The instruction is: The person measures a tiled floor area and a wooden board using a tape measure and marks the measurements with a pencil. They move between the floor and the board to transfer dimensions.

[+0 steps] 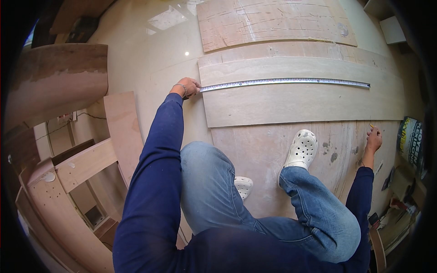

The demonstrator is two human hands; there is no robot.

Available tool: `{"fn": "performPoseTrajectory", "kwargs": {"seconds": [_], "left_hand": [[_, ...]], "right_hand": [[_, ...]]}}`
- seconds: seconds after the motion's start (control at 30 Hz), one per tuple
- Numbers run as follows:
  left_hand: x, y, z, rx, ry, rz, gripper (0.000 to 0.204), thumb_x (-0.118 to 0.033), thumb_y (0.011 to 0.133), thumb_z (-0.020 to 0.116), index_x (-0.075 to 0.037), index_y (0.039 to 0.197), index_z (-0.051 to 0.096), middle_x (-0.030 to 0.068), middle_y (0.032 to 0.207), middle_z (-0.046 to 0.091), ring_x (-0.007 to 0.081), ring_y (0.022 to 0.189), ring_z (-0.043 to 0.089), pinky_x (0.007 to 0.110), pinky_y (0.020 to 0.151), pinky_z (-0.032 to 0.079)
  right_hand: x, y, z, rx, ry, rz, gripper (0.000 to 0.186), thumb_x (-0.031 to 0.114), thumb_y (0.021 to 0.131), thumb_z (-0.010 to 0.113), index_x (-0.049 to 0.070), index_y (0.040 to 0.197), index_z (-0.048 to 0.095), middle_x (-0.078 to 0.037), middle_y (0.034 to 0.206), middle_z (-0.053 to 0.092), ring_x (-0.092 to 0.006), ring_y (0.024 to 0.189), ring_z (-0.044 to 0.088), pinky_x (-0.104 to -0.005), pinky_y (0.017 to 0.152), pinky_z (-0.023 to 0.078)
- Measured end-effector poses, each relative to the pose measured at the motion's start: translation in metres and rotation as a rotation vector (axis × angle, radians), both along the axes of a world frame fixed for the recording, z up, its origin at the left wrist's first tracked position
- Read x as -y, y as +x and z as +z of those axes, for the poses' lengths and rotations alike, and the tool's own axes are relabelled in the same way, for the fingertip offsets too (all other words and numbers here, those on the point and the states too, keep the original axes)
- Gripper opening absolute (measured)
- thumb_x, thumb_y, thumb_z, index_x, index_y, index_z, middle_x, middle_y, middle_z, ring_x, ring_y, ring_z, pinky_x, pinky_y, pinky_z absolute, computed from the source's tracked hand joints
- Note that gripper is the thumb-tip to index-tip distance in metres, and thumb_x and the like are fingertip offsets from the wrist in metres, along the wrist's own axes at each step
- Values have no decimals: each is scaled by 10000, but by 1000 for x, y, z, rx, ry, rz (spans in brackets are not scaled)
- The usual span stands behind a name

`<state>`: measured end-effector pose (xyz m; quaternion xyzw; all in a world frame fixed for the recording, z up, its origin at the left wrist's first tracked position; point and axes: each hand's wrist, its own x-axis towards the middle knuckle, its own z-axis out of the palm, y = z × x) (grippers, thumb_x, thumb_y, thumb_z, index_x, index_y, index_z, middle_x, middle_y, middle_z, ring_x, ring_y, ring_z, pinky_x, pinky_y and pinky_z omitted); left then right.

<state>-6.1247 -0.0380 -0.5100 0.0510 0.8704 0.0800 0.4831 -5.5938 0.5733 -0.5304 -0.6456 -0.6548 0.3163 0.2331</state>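
Note:
A tape measure (273, 82) with a pale blade lies stretched along a light grey-beige board (273, 109). My left hand (187, 86) is closed on the blade's left end, at the board's left edge; whether the tape's case is inside the fingers is hidden. The blade's dark free end rests on the board toward the right. My right hand (374, 140) is below the board's lower right part, apart from it. Its fingers are closed round a thin yellow pencil-like stick (372, 125), whose tip points up toward the board.
Below the board is a stained plywood sheet (259, 145); my white clogs (302, 148) are over it. Another scratched plywood sheet (273, 22) lies farther off. A wooden frame (86, 166) and a plank (122, 127) stand left. A dark printed container (410, 141) is at right.

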Motion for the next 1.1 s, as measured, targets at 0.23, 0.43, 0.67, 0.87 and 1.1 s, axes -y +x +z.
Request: {"fn": "performPoseTrajectory", "kwargs": {"seconds": [0.23, 0.43, 0.67, 0.87, 1.1], "left_hand": [[4, 1, 1, -4, 13, 1, 201, -146, 795, 671, -119, 991, 709, 38, 810, 686, 137, 670, 610, 286, 647, 501], [1, 3, 6, -21, 11, -19, 206, -151, 791, 671, -108, 990, 705, 41, 801, 680, 140, 665, 605, 286, 637, 498], [-2, 10, 9, -16, 8, 64, 203, -135, 791, 677, -93, 988, 704, 40, 801, 678, 142, 694, 606, 290, 656, 500], [5, 13, 0, -95, 80, 65, 148, -101, 815, 648, -60, 950, 693, 30, 702, 629, 125, 568, 545, 282, 523, 454], [-1, 16, -1, -153, -57, -75, 221, -202, 803, 671, -171, 1020, 704, 58, 1009, 687, 221, 944, 638, 333, 847, 499]], "right_hand": [[2, 2, -5, 39, -11, 16, 357, 365, 864, 556, 30, 955, 639, -36, 794, 654, -111, 607, 604, -246, 516, 450], [4, -4, -3, 63, 12, 14, 368, 371, 864, 553, 25, 952, 641, -39, 806, 659, -112, 616, 611, -247, 526, 454], [6, -10, -2, 59, -16, 16, 378, 375, 863, 552, 20, 964, 634, -41, 815, 661, -117, 623, 617, -245, 526, 457], [11, -19, -2, 23, -19, 27, 370, 380, 863, 556, 27, 942, 633, -34, 811, 654, -110, 609, 605, -244, 520, 453], [17, -27, 0, -14, -15, 39, 343, 364, 861, 566, 39, 941, 641, -24, 797, 641, -100, 592, 586, -235, 516, 442]]}}
